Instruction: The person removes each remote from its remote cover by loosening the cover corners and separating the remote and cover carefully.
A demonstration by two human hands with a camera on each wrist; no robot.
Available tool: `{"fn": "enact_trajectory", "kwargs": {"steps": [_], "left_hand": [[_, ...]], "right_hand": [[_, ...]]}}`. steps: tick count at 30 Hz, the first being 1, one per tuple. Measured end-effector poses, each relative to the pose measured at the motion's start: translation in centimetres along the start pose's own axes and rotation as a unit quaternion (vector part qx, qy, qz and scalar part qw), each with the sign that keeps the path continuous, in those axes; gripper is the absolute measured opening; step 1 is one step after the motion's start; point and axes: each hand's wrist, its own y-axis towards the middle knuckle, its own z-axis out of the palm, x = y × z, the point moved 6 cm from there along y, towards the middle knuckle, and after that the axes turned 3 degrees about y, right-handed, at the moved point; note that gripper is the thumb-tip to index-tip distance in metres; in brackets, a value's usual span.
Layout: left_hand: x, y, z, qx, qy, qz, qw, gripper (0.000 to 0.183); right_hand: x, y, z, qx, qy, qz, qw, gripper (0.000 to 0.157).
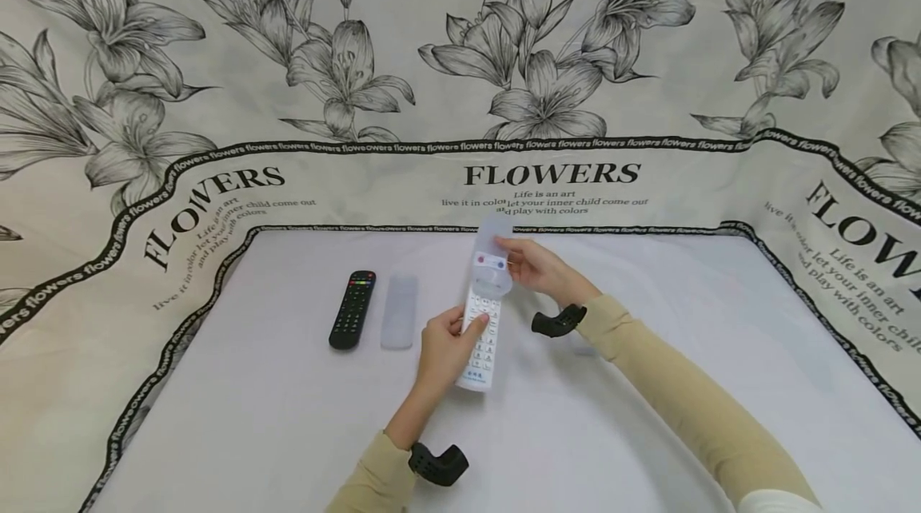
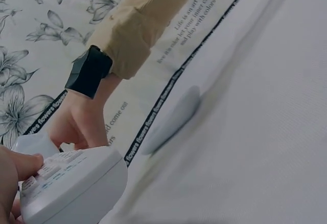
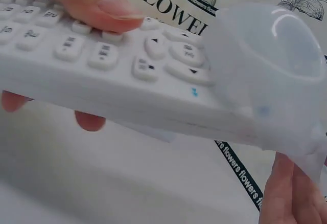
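Note:
My left hand grips a white remote control along its sides, thumb on the button face. The remote is tilted above the table, its far end pointing away. A translucent soft remote cover extends beyond that far end, and my right hand pinches it from the right side. In the right wrist view, the mouth of the cover fits around the remote's far end and stands up loosely over the keys. Most buttons stay bare. The left wrist view shows the remote's rounded near end close up.
Left of the hands, a black remote control lies on the white table beside a flat translucent cover. Another translucent piece lies partly hidden below the right wrist. A flower-printed cloth rises behind the table.

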Motion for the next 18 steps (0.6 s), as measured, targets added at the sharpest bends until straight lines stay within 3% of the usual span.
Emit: {"fn": "enact_trajectory", "kwargs": {"steps": [6,11,15,18], "left_hand": [[-0.20,0.29,-0.47,-0.007,0.005,0.000,1.0000,0.041],[0.15,0.26,-0.49,0.003,0.024,-0.014,0.9996,0.044],[0.44,0.04,-0.22,0.016,0.030,-0.022,0.9992,0.045],[0.50,-0.06,0.01,0.022,0.034,-0.022,0.9989,0.045]], "right_hand": [[-0.83,-0.39,0.16,-0.001,0.002,0.025,1.000,0.024],[-0.39,-0.46,-0.24,-0.037,-0.070,-0.030,0.996,0.011],[-0.02,-0.60,-0.43,-0.067,-0.162,-0.075,0.982,0.036],[0.02,-0.58,-0.53,-0.077,-0.198,-0.090,0.973,0.047]]}}
